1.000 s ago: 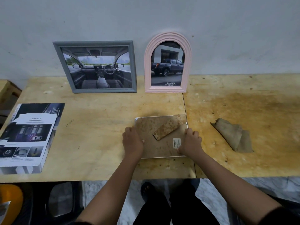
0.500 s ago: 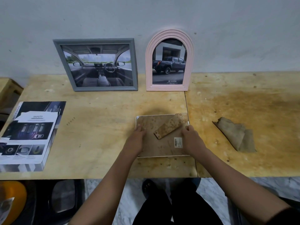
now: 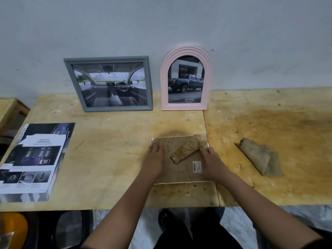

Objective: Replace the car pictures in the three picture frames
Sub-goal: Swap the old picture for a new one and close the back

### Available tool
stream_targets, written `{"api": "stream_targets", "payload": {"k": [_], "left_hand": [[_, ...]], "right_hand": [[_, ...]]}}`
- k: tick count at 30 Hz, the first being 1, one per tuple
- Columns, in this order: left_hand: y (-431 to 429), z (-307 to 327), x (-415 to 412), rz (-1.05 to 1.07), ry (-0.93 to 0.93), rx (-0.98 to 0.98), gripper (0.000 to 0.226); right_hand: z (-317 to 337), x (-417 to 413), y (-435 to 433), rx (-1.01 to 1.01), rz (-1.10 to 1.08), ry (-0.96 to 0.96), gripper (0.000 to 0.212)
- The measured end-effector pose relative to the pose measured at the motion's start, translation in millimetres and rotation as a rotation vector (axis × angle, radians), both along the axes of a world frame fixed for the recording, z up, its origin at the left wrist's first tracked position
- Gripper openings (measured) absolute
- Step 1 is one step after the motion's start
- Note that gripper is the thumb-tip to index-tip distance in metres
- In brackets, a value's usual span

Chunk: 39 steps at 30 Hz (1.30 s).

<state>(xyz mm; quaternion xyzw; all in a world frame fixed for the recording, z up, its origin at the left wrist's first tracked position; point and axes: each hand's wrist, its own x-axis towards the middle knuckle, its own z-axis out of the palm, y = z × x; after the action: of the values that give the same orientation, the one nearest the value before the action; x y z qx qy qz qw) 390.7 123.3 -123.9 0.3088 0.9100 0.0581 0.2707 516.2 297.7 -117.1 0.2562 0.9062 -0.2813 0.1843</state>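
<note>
Both bare forearms reached forward from the lower edge, drawing closer together toward the wrists. The left grip [image 3: 156, 156] lay palm down, fingers together and pointing ahead. The right grip [image 3: 212, 163] lay palm down near it, fingers [image 3: 204, 150] bent inward; whether they pinched anything was unclear.

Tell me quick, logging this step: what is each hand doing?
Left hand: open, flat on the frame back.
Right hand: touching it, grip cannot be told.
</note>
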Motion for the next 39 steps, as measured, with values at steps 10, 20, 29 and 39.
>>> {"api": "stream_targets", "payload": {"k": [10,20,29,39], "left_hand": [[-2.6,4.3,-16.4,-0.077,-0.052,-0.132,0.087],[13.3,-1.6,-5.5,0.062,-0.283,0.153,0.098],[21.8,-7.2,-3.0,0.046,-0.201,0.122,0.081],[25.9,-15.6,1.4,0.014,-0.160,-0.034,0.106]], "right_hand": [[-6.9,17.7,-13.4,-0.104,0.165,0.264,0.084],[-5.8,10.4,-3.0,0.055,0.440,0.158,0.085],[-19.9,-16.0,2.9,-0.009,0.462,-0.105,0.091],[-13.5,-3.8,4.0,-0.093,0.145,0.107,0.086]]}}
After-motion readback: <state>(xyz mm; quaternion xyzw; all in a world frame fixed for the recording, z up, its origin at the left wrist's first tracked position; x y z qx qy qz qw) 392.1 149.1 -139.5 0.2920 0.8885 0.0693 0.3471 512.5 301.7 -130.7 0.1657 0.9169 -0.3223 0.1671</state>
